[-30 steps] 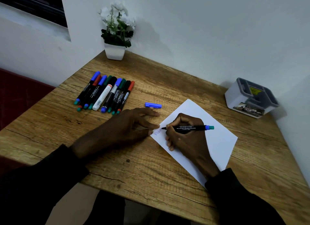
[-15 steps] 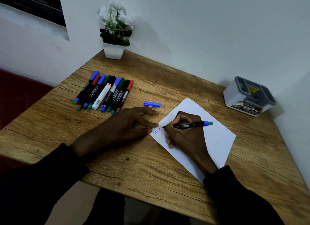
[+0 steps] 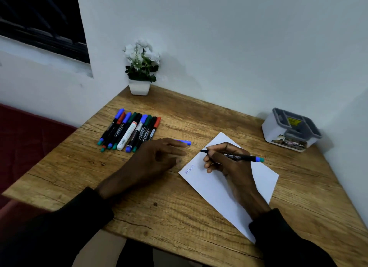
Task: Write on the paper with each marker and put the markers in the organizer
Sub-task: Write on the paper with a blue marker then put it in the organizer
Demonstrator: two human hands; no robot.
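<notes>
A white paper (image 3: 215, 189) lies on the wooden table, with a short blue word near its left corner. My right hand (image 3: 229, 167) grips an uncapped black marker (image 3: 239, 157) with a blue end; its tip is lifted just past the paper's upper left edge. My left hand (image 3: 157, 159) is spread flat above the table left of the paper, its fingers reaching over the loose blue cap (image 3: 186, 142). Several capped markers (image 3: 129, 131) lie side by side at the back left. The grey and white organizer (image 3: 290, 130) stands at the back right.
A white pot of white flowers (image 3: 140, 71) stands in the table's back corner against the wall. Walls bound the table at the back and right. A dark red surface (image 3: 29, 143) lies beyond the left edge.
My right hand has lifted the marker tip off the paper and moved it up. My left hand has left the paper's corner and slid towards the blue cap. The camera has tilted up.
</notes>
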